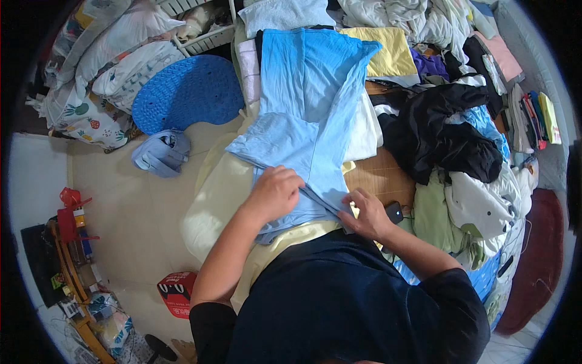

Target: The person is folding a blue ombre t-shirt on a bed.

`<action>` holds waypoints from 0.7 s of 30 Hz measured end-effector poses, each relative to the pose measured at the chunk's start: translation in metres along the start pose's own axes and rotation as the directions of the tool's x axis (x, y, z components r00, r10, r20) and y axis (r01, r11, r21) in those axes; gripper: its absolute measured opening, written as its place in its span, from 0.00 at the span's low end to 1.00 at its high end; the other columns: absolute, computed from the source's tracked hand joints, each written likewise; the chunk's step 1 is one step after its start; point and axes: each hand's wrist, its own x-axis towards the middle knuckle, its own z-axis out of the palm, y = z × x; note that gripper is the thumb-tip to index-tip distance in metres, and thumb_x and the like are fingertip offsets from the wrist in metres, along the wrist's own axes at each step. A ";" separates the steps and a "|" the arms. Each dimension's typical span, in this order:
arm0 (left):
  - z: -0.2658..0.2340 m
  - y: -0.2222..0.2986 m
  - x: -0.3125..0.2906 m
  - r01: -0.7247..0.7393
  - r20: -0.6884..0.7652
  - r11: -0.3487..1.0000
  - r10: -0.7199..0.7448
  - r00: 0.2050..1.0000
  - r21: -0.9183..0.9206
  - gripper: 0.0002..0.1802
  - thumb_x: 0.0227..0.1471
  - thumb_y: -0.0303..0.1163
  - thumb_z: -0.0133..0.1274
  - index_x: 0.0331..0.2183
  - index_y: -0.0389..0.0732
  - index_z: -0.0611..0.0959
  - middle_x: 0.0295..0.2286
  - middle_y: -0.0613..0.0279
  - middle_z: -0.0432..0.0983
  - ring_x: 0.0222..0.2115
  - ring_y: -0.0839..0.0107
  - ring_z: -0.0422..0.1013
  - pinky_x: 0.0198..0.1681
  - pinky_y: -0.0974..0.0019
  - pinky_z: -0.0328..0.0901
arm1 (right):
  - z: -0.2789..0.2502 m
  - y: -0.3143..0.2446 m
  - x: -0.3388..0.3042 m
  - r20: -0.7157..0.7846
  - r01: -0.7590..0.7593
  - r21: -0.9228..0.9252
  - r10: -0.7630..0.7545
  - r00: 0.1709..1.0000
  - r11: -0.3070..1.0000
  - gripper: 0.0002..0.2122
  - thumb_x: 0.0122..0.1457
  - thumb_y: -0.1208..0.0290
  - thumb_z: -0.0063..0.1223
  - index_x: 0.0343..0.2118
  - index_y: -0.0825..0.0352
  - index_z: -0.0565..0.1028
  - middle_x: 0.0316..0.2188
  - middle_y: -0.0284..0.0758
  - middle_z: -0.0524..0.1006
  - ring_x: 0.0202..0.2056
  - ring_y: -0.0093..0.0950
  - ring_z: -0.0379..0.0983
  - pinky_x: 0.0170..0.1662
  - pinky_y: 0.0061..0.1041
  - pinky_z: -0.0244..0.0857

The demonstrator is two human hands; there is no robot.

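Note:
A light blue shirt lies lengthwise in front of me, deeper blue at its far end, with one part folded across its middle. My left hand has its fingers curled onto the cloth near the close end. At the right edge of that end, my right hand pinches the fabric between thumb and fingers. Some folds between the two hands are bunched. Pale yellow cloth spreads beneath the shirt and toward my lap. White folded cloth shows at the shirt's right.
Black clothing and a white garment are heaped on the right, near a dark phone. A folded yellow cloth lies at the back. To the left are a blue oval mat, a rolled blue-grey cloth and a red box.

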 end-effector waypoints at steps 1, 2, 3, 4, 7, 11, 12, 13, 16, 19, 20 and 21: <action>0.009 0.001 -0.006 -0.043 -0.030 0.999 0.043 0.999 -0.005 0.10 0.39 0.24 0.55 0.31 0.41 0.81 0.36 0.63 0.74 0.42 0.61 0.67 0.45 0.58 0.62 | 0.003 -0.005 0.010 0.009 0.010 0.002 -0.010 1.000 1.000 0.15 0.48 0.65 0.59 0.34 0.70 0.74 0.32 0.45 0.73 0.36 0.45 0.72 0.40 0.38 0.67; 0.016 0.003 -0.007 -0.097 -0.057 0.995 0.096 0.994 -0.014 0.12 0.40 0.25 0.55 0.33 0.41 0.81 0.38 0.62 0.74 0.42 0.61 0.67 0.45 0.58 0.63 | 0.006 -0.010 0.019 0.001 0.035 0.017 -0.035 0.999 0.999 0.15 0.48 0.64 0.60 0.35 0.70 0.74 0.33 0.45 0.73 0.36 0.44 0.72 0.40 0.38 0.67; 0.022 0.005 -0.009 -0.094 -0.059 0.995 0.093 0.994 -0.015 0.12 0.40 0.25 0.55 0.33 0.41 0.81 0.38 0.62 0.74 0.42 0.61 0.67 0.45 0.58 0.63 | 0.009 -0.015 0.027 -0.008 0.061 0.031 -0.061 0.998 0.998 0.16 0.48 0.64 0.60 0.36 0.70 0.74 0.33 0.45 0.73 0.36 0.44 0.72 0.40 0.37 0.67; 0.025 0.006 -0.007 -0.107 -0.104 0.994 0.110 0.988 0.033 0.13 0.40 0.26 0.56 0.34 0.41 0.81 0.39 0.62 0.74 0.42 0.61 0.67 0.45 0.58 0.63 | 0.017 -0.013 0.035 -0.025 0.086 0.061 -0.084 0.996 0.994 0.15 0.49 0.65 0.59 0.35 0.70 0.75 0.31 0.44 0.74 0.36 0.43 0.73 0.39 0.36 0.67; 0.026 0.010 -0.006 -0.079 -0.163 0.994 0.091 0.982 0.079 0.15 0.40 0.27 0.57 0.36 0.41 0.81 0.39 0.61 0.73 0.41 0.61 0.67 0.45 0.58 0.62 | 0.029 -0.008 0.055 0.108 -0.098 0.142 0.083 0.991 0.985 0.13 0.50 0.65 0.58 0.33 0.71 0.75 0.30 0.42 0.75 0.33 0.38 0.74 0.38 0.34 0.68; 0.027 0.005 -0.008 -0.003 -0.163 0.997 0.015 0.987 0.077 0.16 0.40 0.29 0.59 0.37 0.41 0.81 0.36 0.62 0.71 0.39 0.61 0.67 0.44 0.58 0.62 | 0.032 0.004 0.061 0.194 -0.349 0.323 0.300 0.934 0.880 0.12 0.52 0.65 0.56 0.31 0.71 0.76 0.27 0.40 0.77 0.29 0.34 0.74 0.35 0.32 0.67; 0.028 0.005 -0.008 -0.002 -0.163 0.997 0.014 0.987 0.075 0.16 0.40 0.29 0.59 0.37 0.41 0.81 0.36 0.62 0.71 0.39 0.61 0.67 0.44 0.58 0.62 | 0.036 0.011 0.061 0.178 -0.338 0.385 0.290 0.940 0.859 0.12 0.53 0.65 0.56 0.31 0.70 0.76 0.26 0.40 0.77 0.28 0.31 0.73 0.34 0.31 0.67; 0.028 0.003 -0.008 -0.004 -0.162 0.997 0.016 0.987 0.076 0.16 0.40 0.29 0.59 0.37 0.42 0.81 0.35 0.62 0.71 0.39 0.61 0.67 0.43 0.57 0.62 | 0.035 0.008 0.063 0.162 -0.324 0.446 0.280 0.946 0.834 0.12 0.53 0.65 0.55 0.31 0.70 0.76 0.25 0.40 0.77 0.27 0.29 0.72 0.34 0.30 0.66; 0.027 0.002 -0.004 -0.016 -0.165 0.996 0.031 0.986 0.086 0.16 0.40 0.30 0.59 0.37 0.42 0.81 0.33 0.63 0.70 0.38 0.62 0.66 0.43 0.58 0.62 | 0.026 -0.011 0.059 0.139 -0.250 0.229 0.222 0.965 0.941 0.12 0.53 0.65 0.55 0.31 0.71 0.76 0.23 0.38 0.76 0.27 0.25 0.71 0.33 0.27 0.66; 0.028 0.003 0.000 -0.032 -0.179 0.994 0.052 0.983 0.109 0.16 0.40 0.31 0.59 0.36 0.43 0.81 0.34 0.64 0.70 0.38 0.63 0.66 0.43 0.58 0.61 | 0.029 -0.003 0.062 0.182 -0.280 0.223 0.242 0.953 0.934 0.11 0.53 0.66 0.56 0.31 0.71 0.76 0.25 0.32 0.76 0.28 0.22 0.70 0.33 0.24 0.65; 0.028 0.003 0.001 -0.038 -0.188 0.992 0.061 0.980 0.119 0.16 0.40 0.31 0.60 0.36 0.44 0.81 0.34 0.64 0.70 0.38 0.63 0.66 0.43 0.58 0.61 | 0.032 0.007 0.063 0.180 -0.282 0.223 0.245 0.953 0.933 0.11 0.53 0.66 0.56 0.31 0.71 0.76 0.25 0.32 0.76 0.28 0.22 0.70 0.33 0.24 0.65; 0.028 0.004 0.002 -0.042 -0.187 0.992 0.064 0.980 0.118 0.16 0.40 0.31 0.60 0.36 0.44 0.81 0.34 0.64 0.70 0.38 0.63 0.66 0.43 0.58 0.61 | 0.036 0.020 0.063 0.213 -0.360 0.414 0.296 0.931 0.836 0.10 0.53 0.66 0.55 0.32 0.70 0.76 0.25 0.30 0.76 0.28 0.20 0.70 0.32 0.22 0.64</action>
